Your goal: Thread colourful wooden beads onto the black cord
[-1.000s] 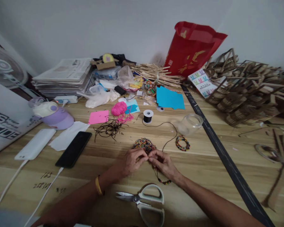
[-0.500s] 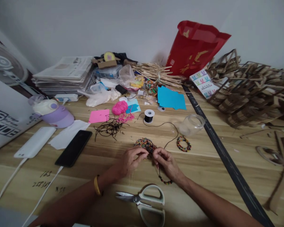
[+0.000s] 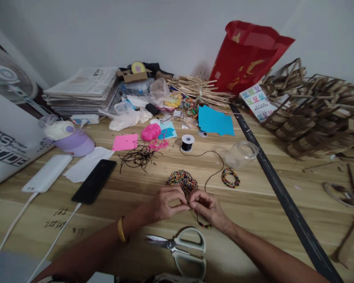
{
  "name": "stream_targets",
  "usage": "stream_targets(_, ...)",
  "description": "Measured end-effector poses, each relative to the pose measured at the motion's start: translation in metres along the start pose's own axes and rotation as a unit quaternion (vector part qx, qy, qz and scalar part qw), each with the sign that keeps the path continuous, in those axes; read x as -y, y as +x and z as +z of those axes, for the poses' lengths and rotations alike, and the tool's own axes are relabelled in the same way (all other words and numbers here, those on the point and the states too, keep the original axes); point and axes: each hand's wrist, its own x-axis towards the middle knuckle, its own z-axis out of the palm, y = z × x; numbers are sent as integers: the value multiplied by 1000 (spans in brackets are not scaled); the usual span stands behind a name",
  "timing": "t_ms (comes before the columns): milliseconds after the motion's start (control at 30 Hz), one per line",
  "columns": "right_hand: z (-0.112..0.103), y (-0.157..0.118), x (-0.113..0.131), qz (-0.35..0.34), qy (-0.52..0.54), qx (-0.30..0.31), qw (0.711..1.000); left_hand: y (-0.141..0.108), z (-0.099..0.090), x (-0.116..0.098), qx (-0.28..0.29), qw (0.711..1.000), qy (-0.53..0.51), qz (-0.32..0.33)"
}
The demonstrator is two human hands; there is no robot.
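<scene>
My left hand (image 3: 171, 201) and my right hand (image 3: 207, 207) meet fingertip to fingertip just in front of a pile of small multicoloured beads (image 3: 182, 179). The right fingers pinch a thin black cord, from which a short strung row of beads (image 3: 205, 226) hangs below the hand. Thumb and forefinger of my left hand are pressed together at the cord's end; whatever lies between them is too small to make out. The black cord (image 3: 214, 152) runs back to a white spool (image 3: 188, 143). To the right lies a coiled bead bracelet (image 3: 231, 178).
Scissors (image 3: 177, 245) with pale handles lie nearest me. A glass jar (image 3: 241, 154) stands beyond the bracelet. Black cord scraps (image 3: 138, 155), pink yarn (image 3: 151, 132) and a phone (image 3: 93, 181) are on the left. Small woven baskets (image 3: 306, 125) crowd the right side.
My left hand has moved right and slightly down, so its fingertips now touch those of my right hand. The hanging beads are more hidden behind the right hand.
</scene>
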Motion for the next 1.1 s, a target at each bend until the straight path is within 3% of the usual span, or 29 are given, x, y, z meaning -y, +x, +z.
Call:
stream_targets(300,0,-1,-1,-26,-27,34,999,-2,0,6,23,999,-31,8)
stream_targets(700,-1,2,-7,-13,-36,28,999,-1,-6,7,59,998,-3,19)
stream_targets(900,1,2,-11,-49,-150,-18,987,-2,-9,9,82,995,52,-27)
stream_targets(1100,-2,2,-10,-78,-264,-11,961,-7,-7,17,120,982,121,-85)
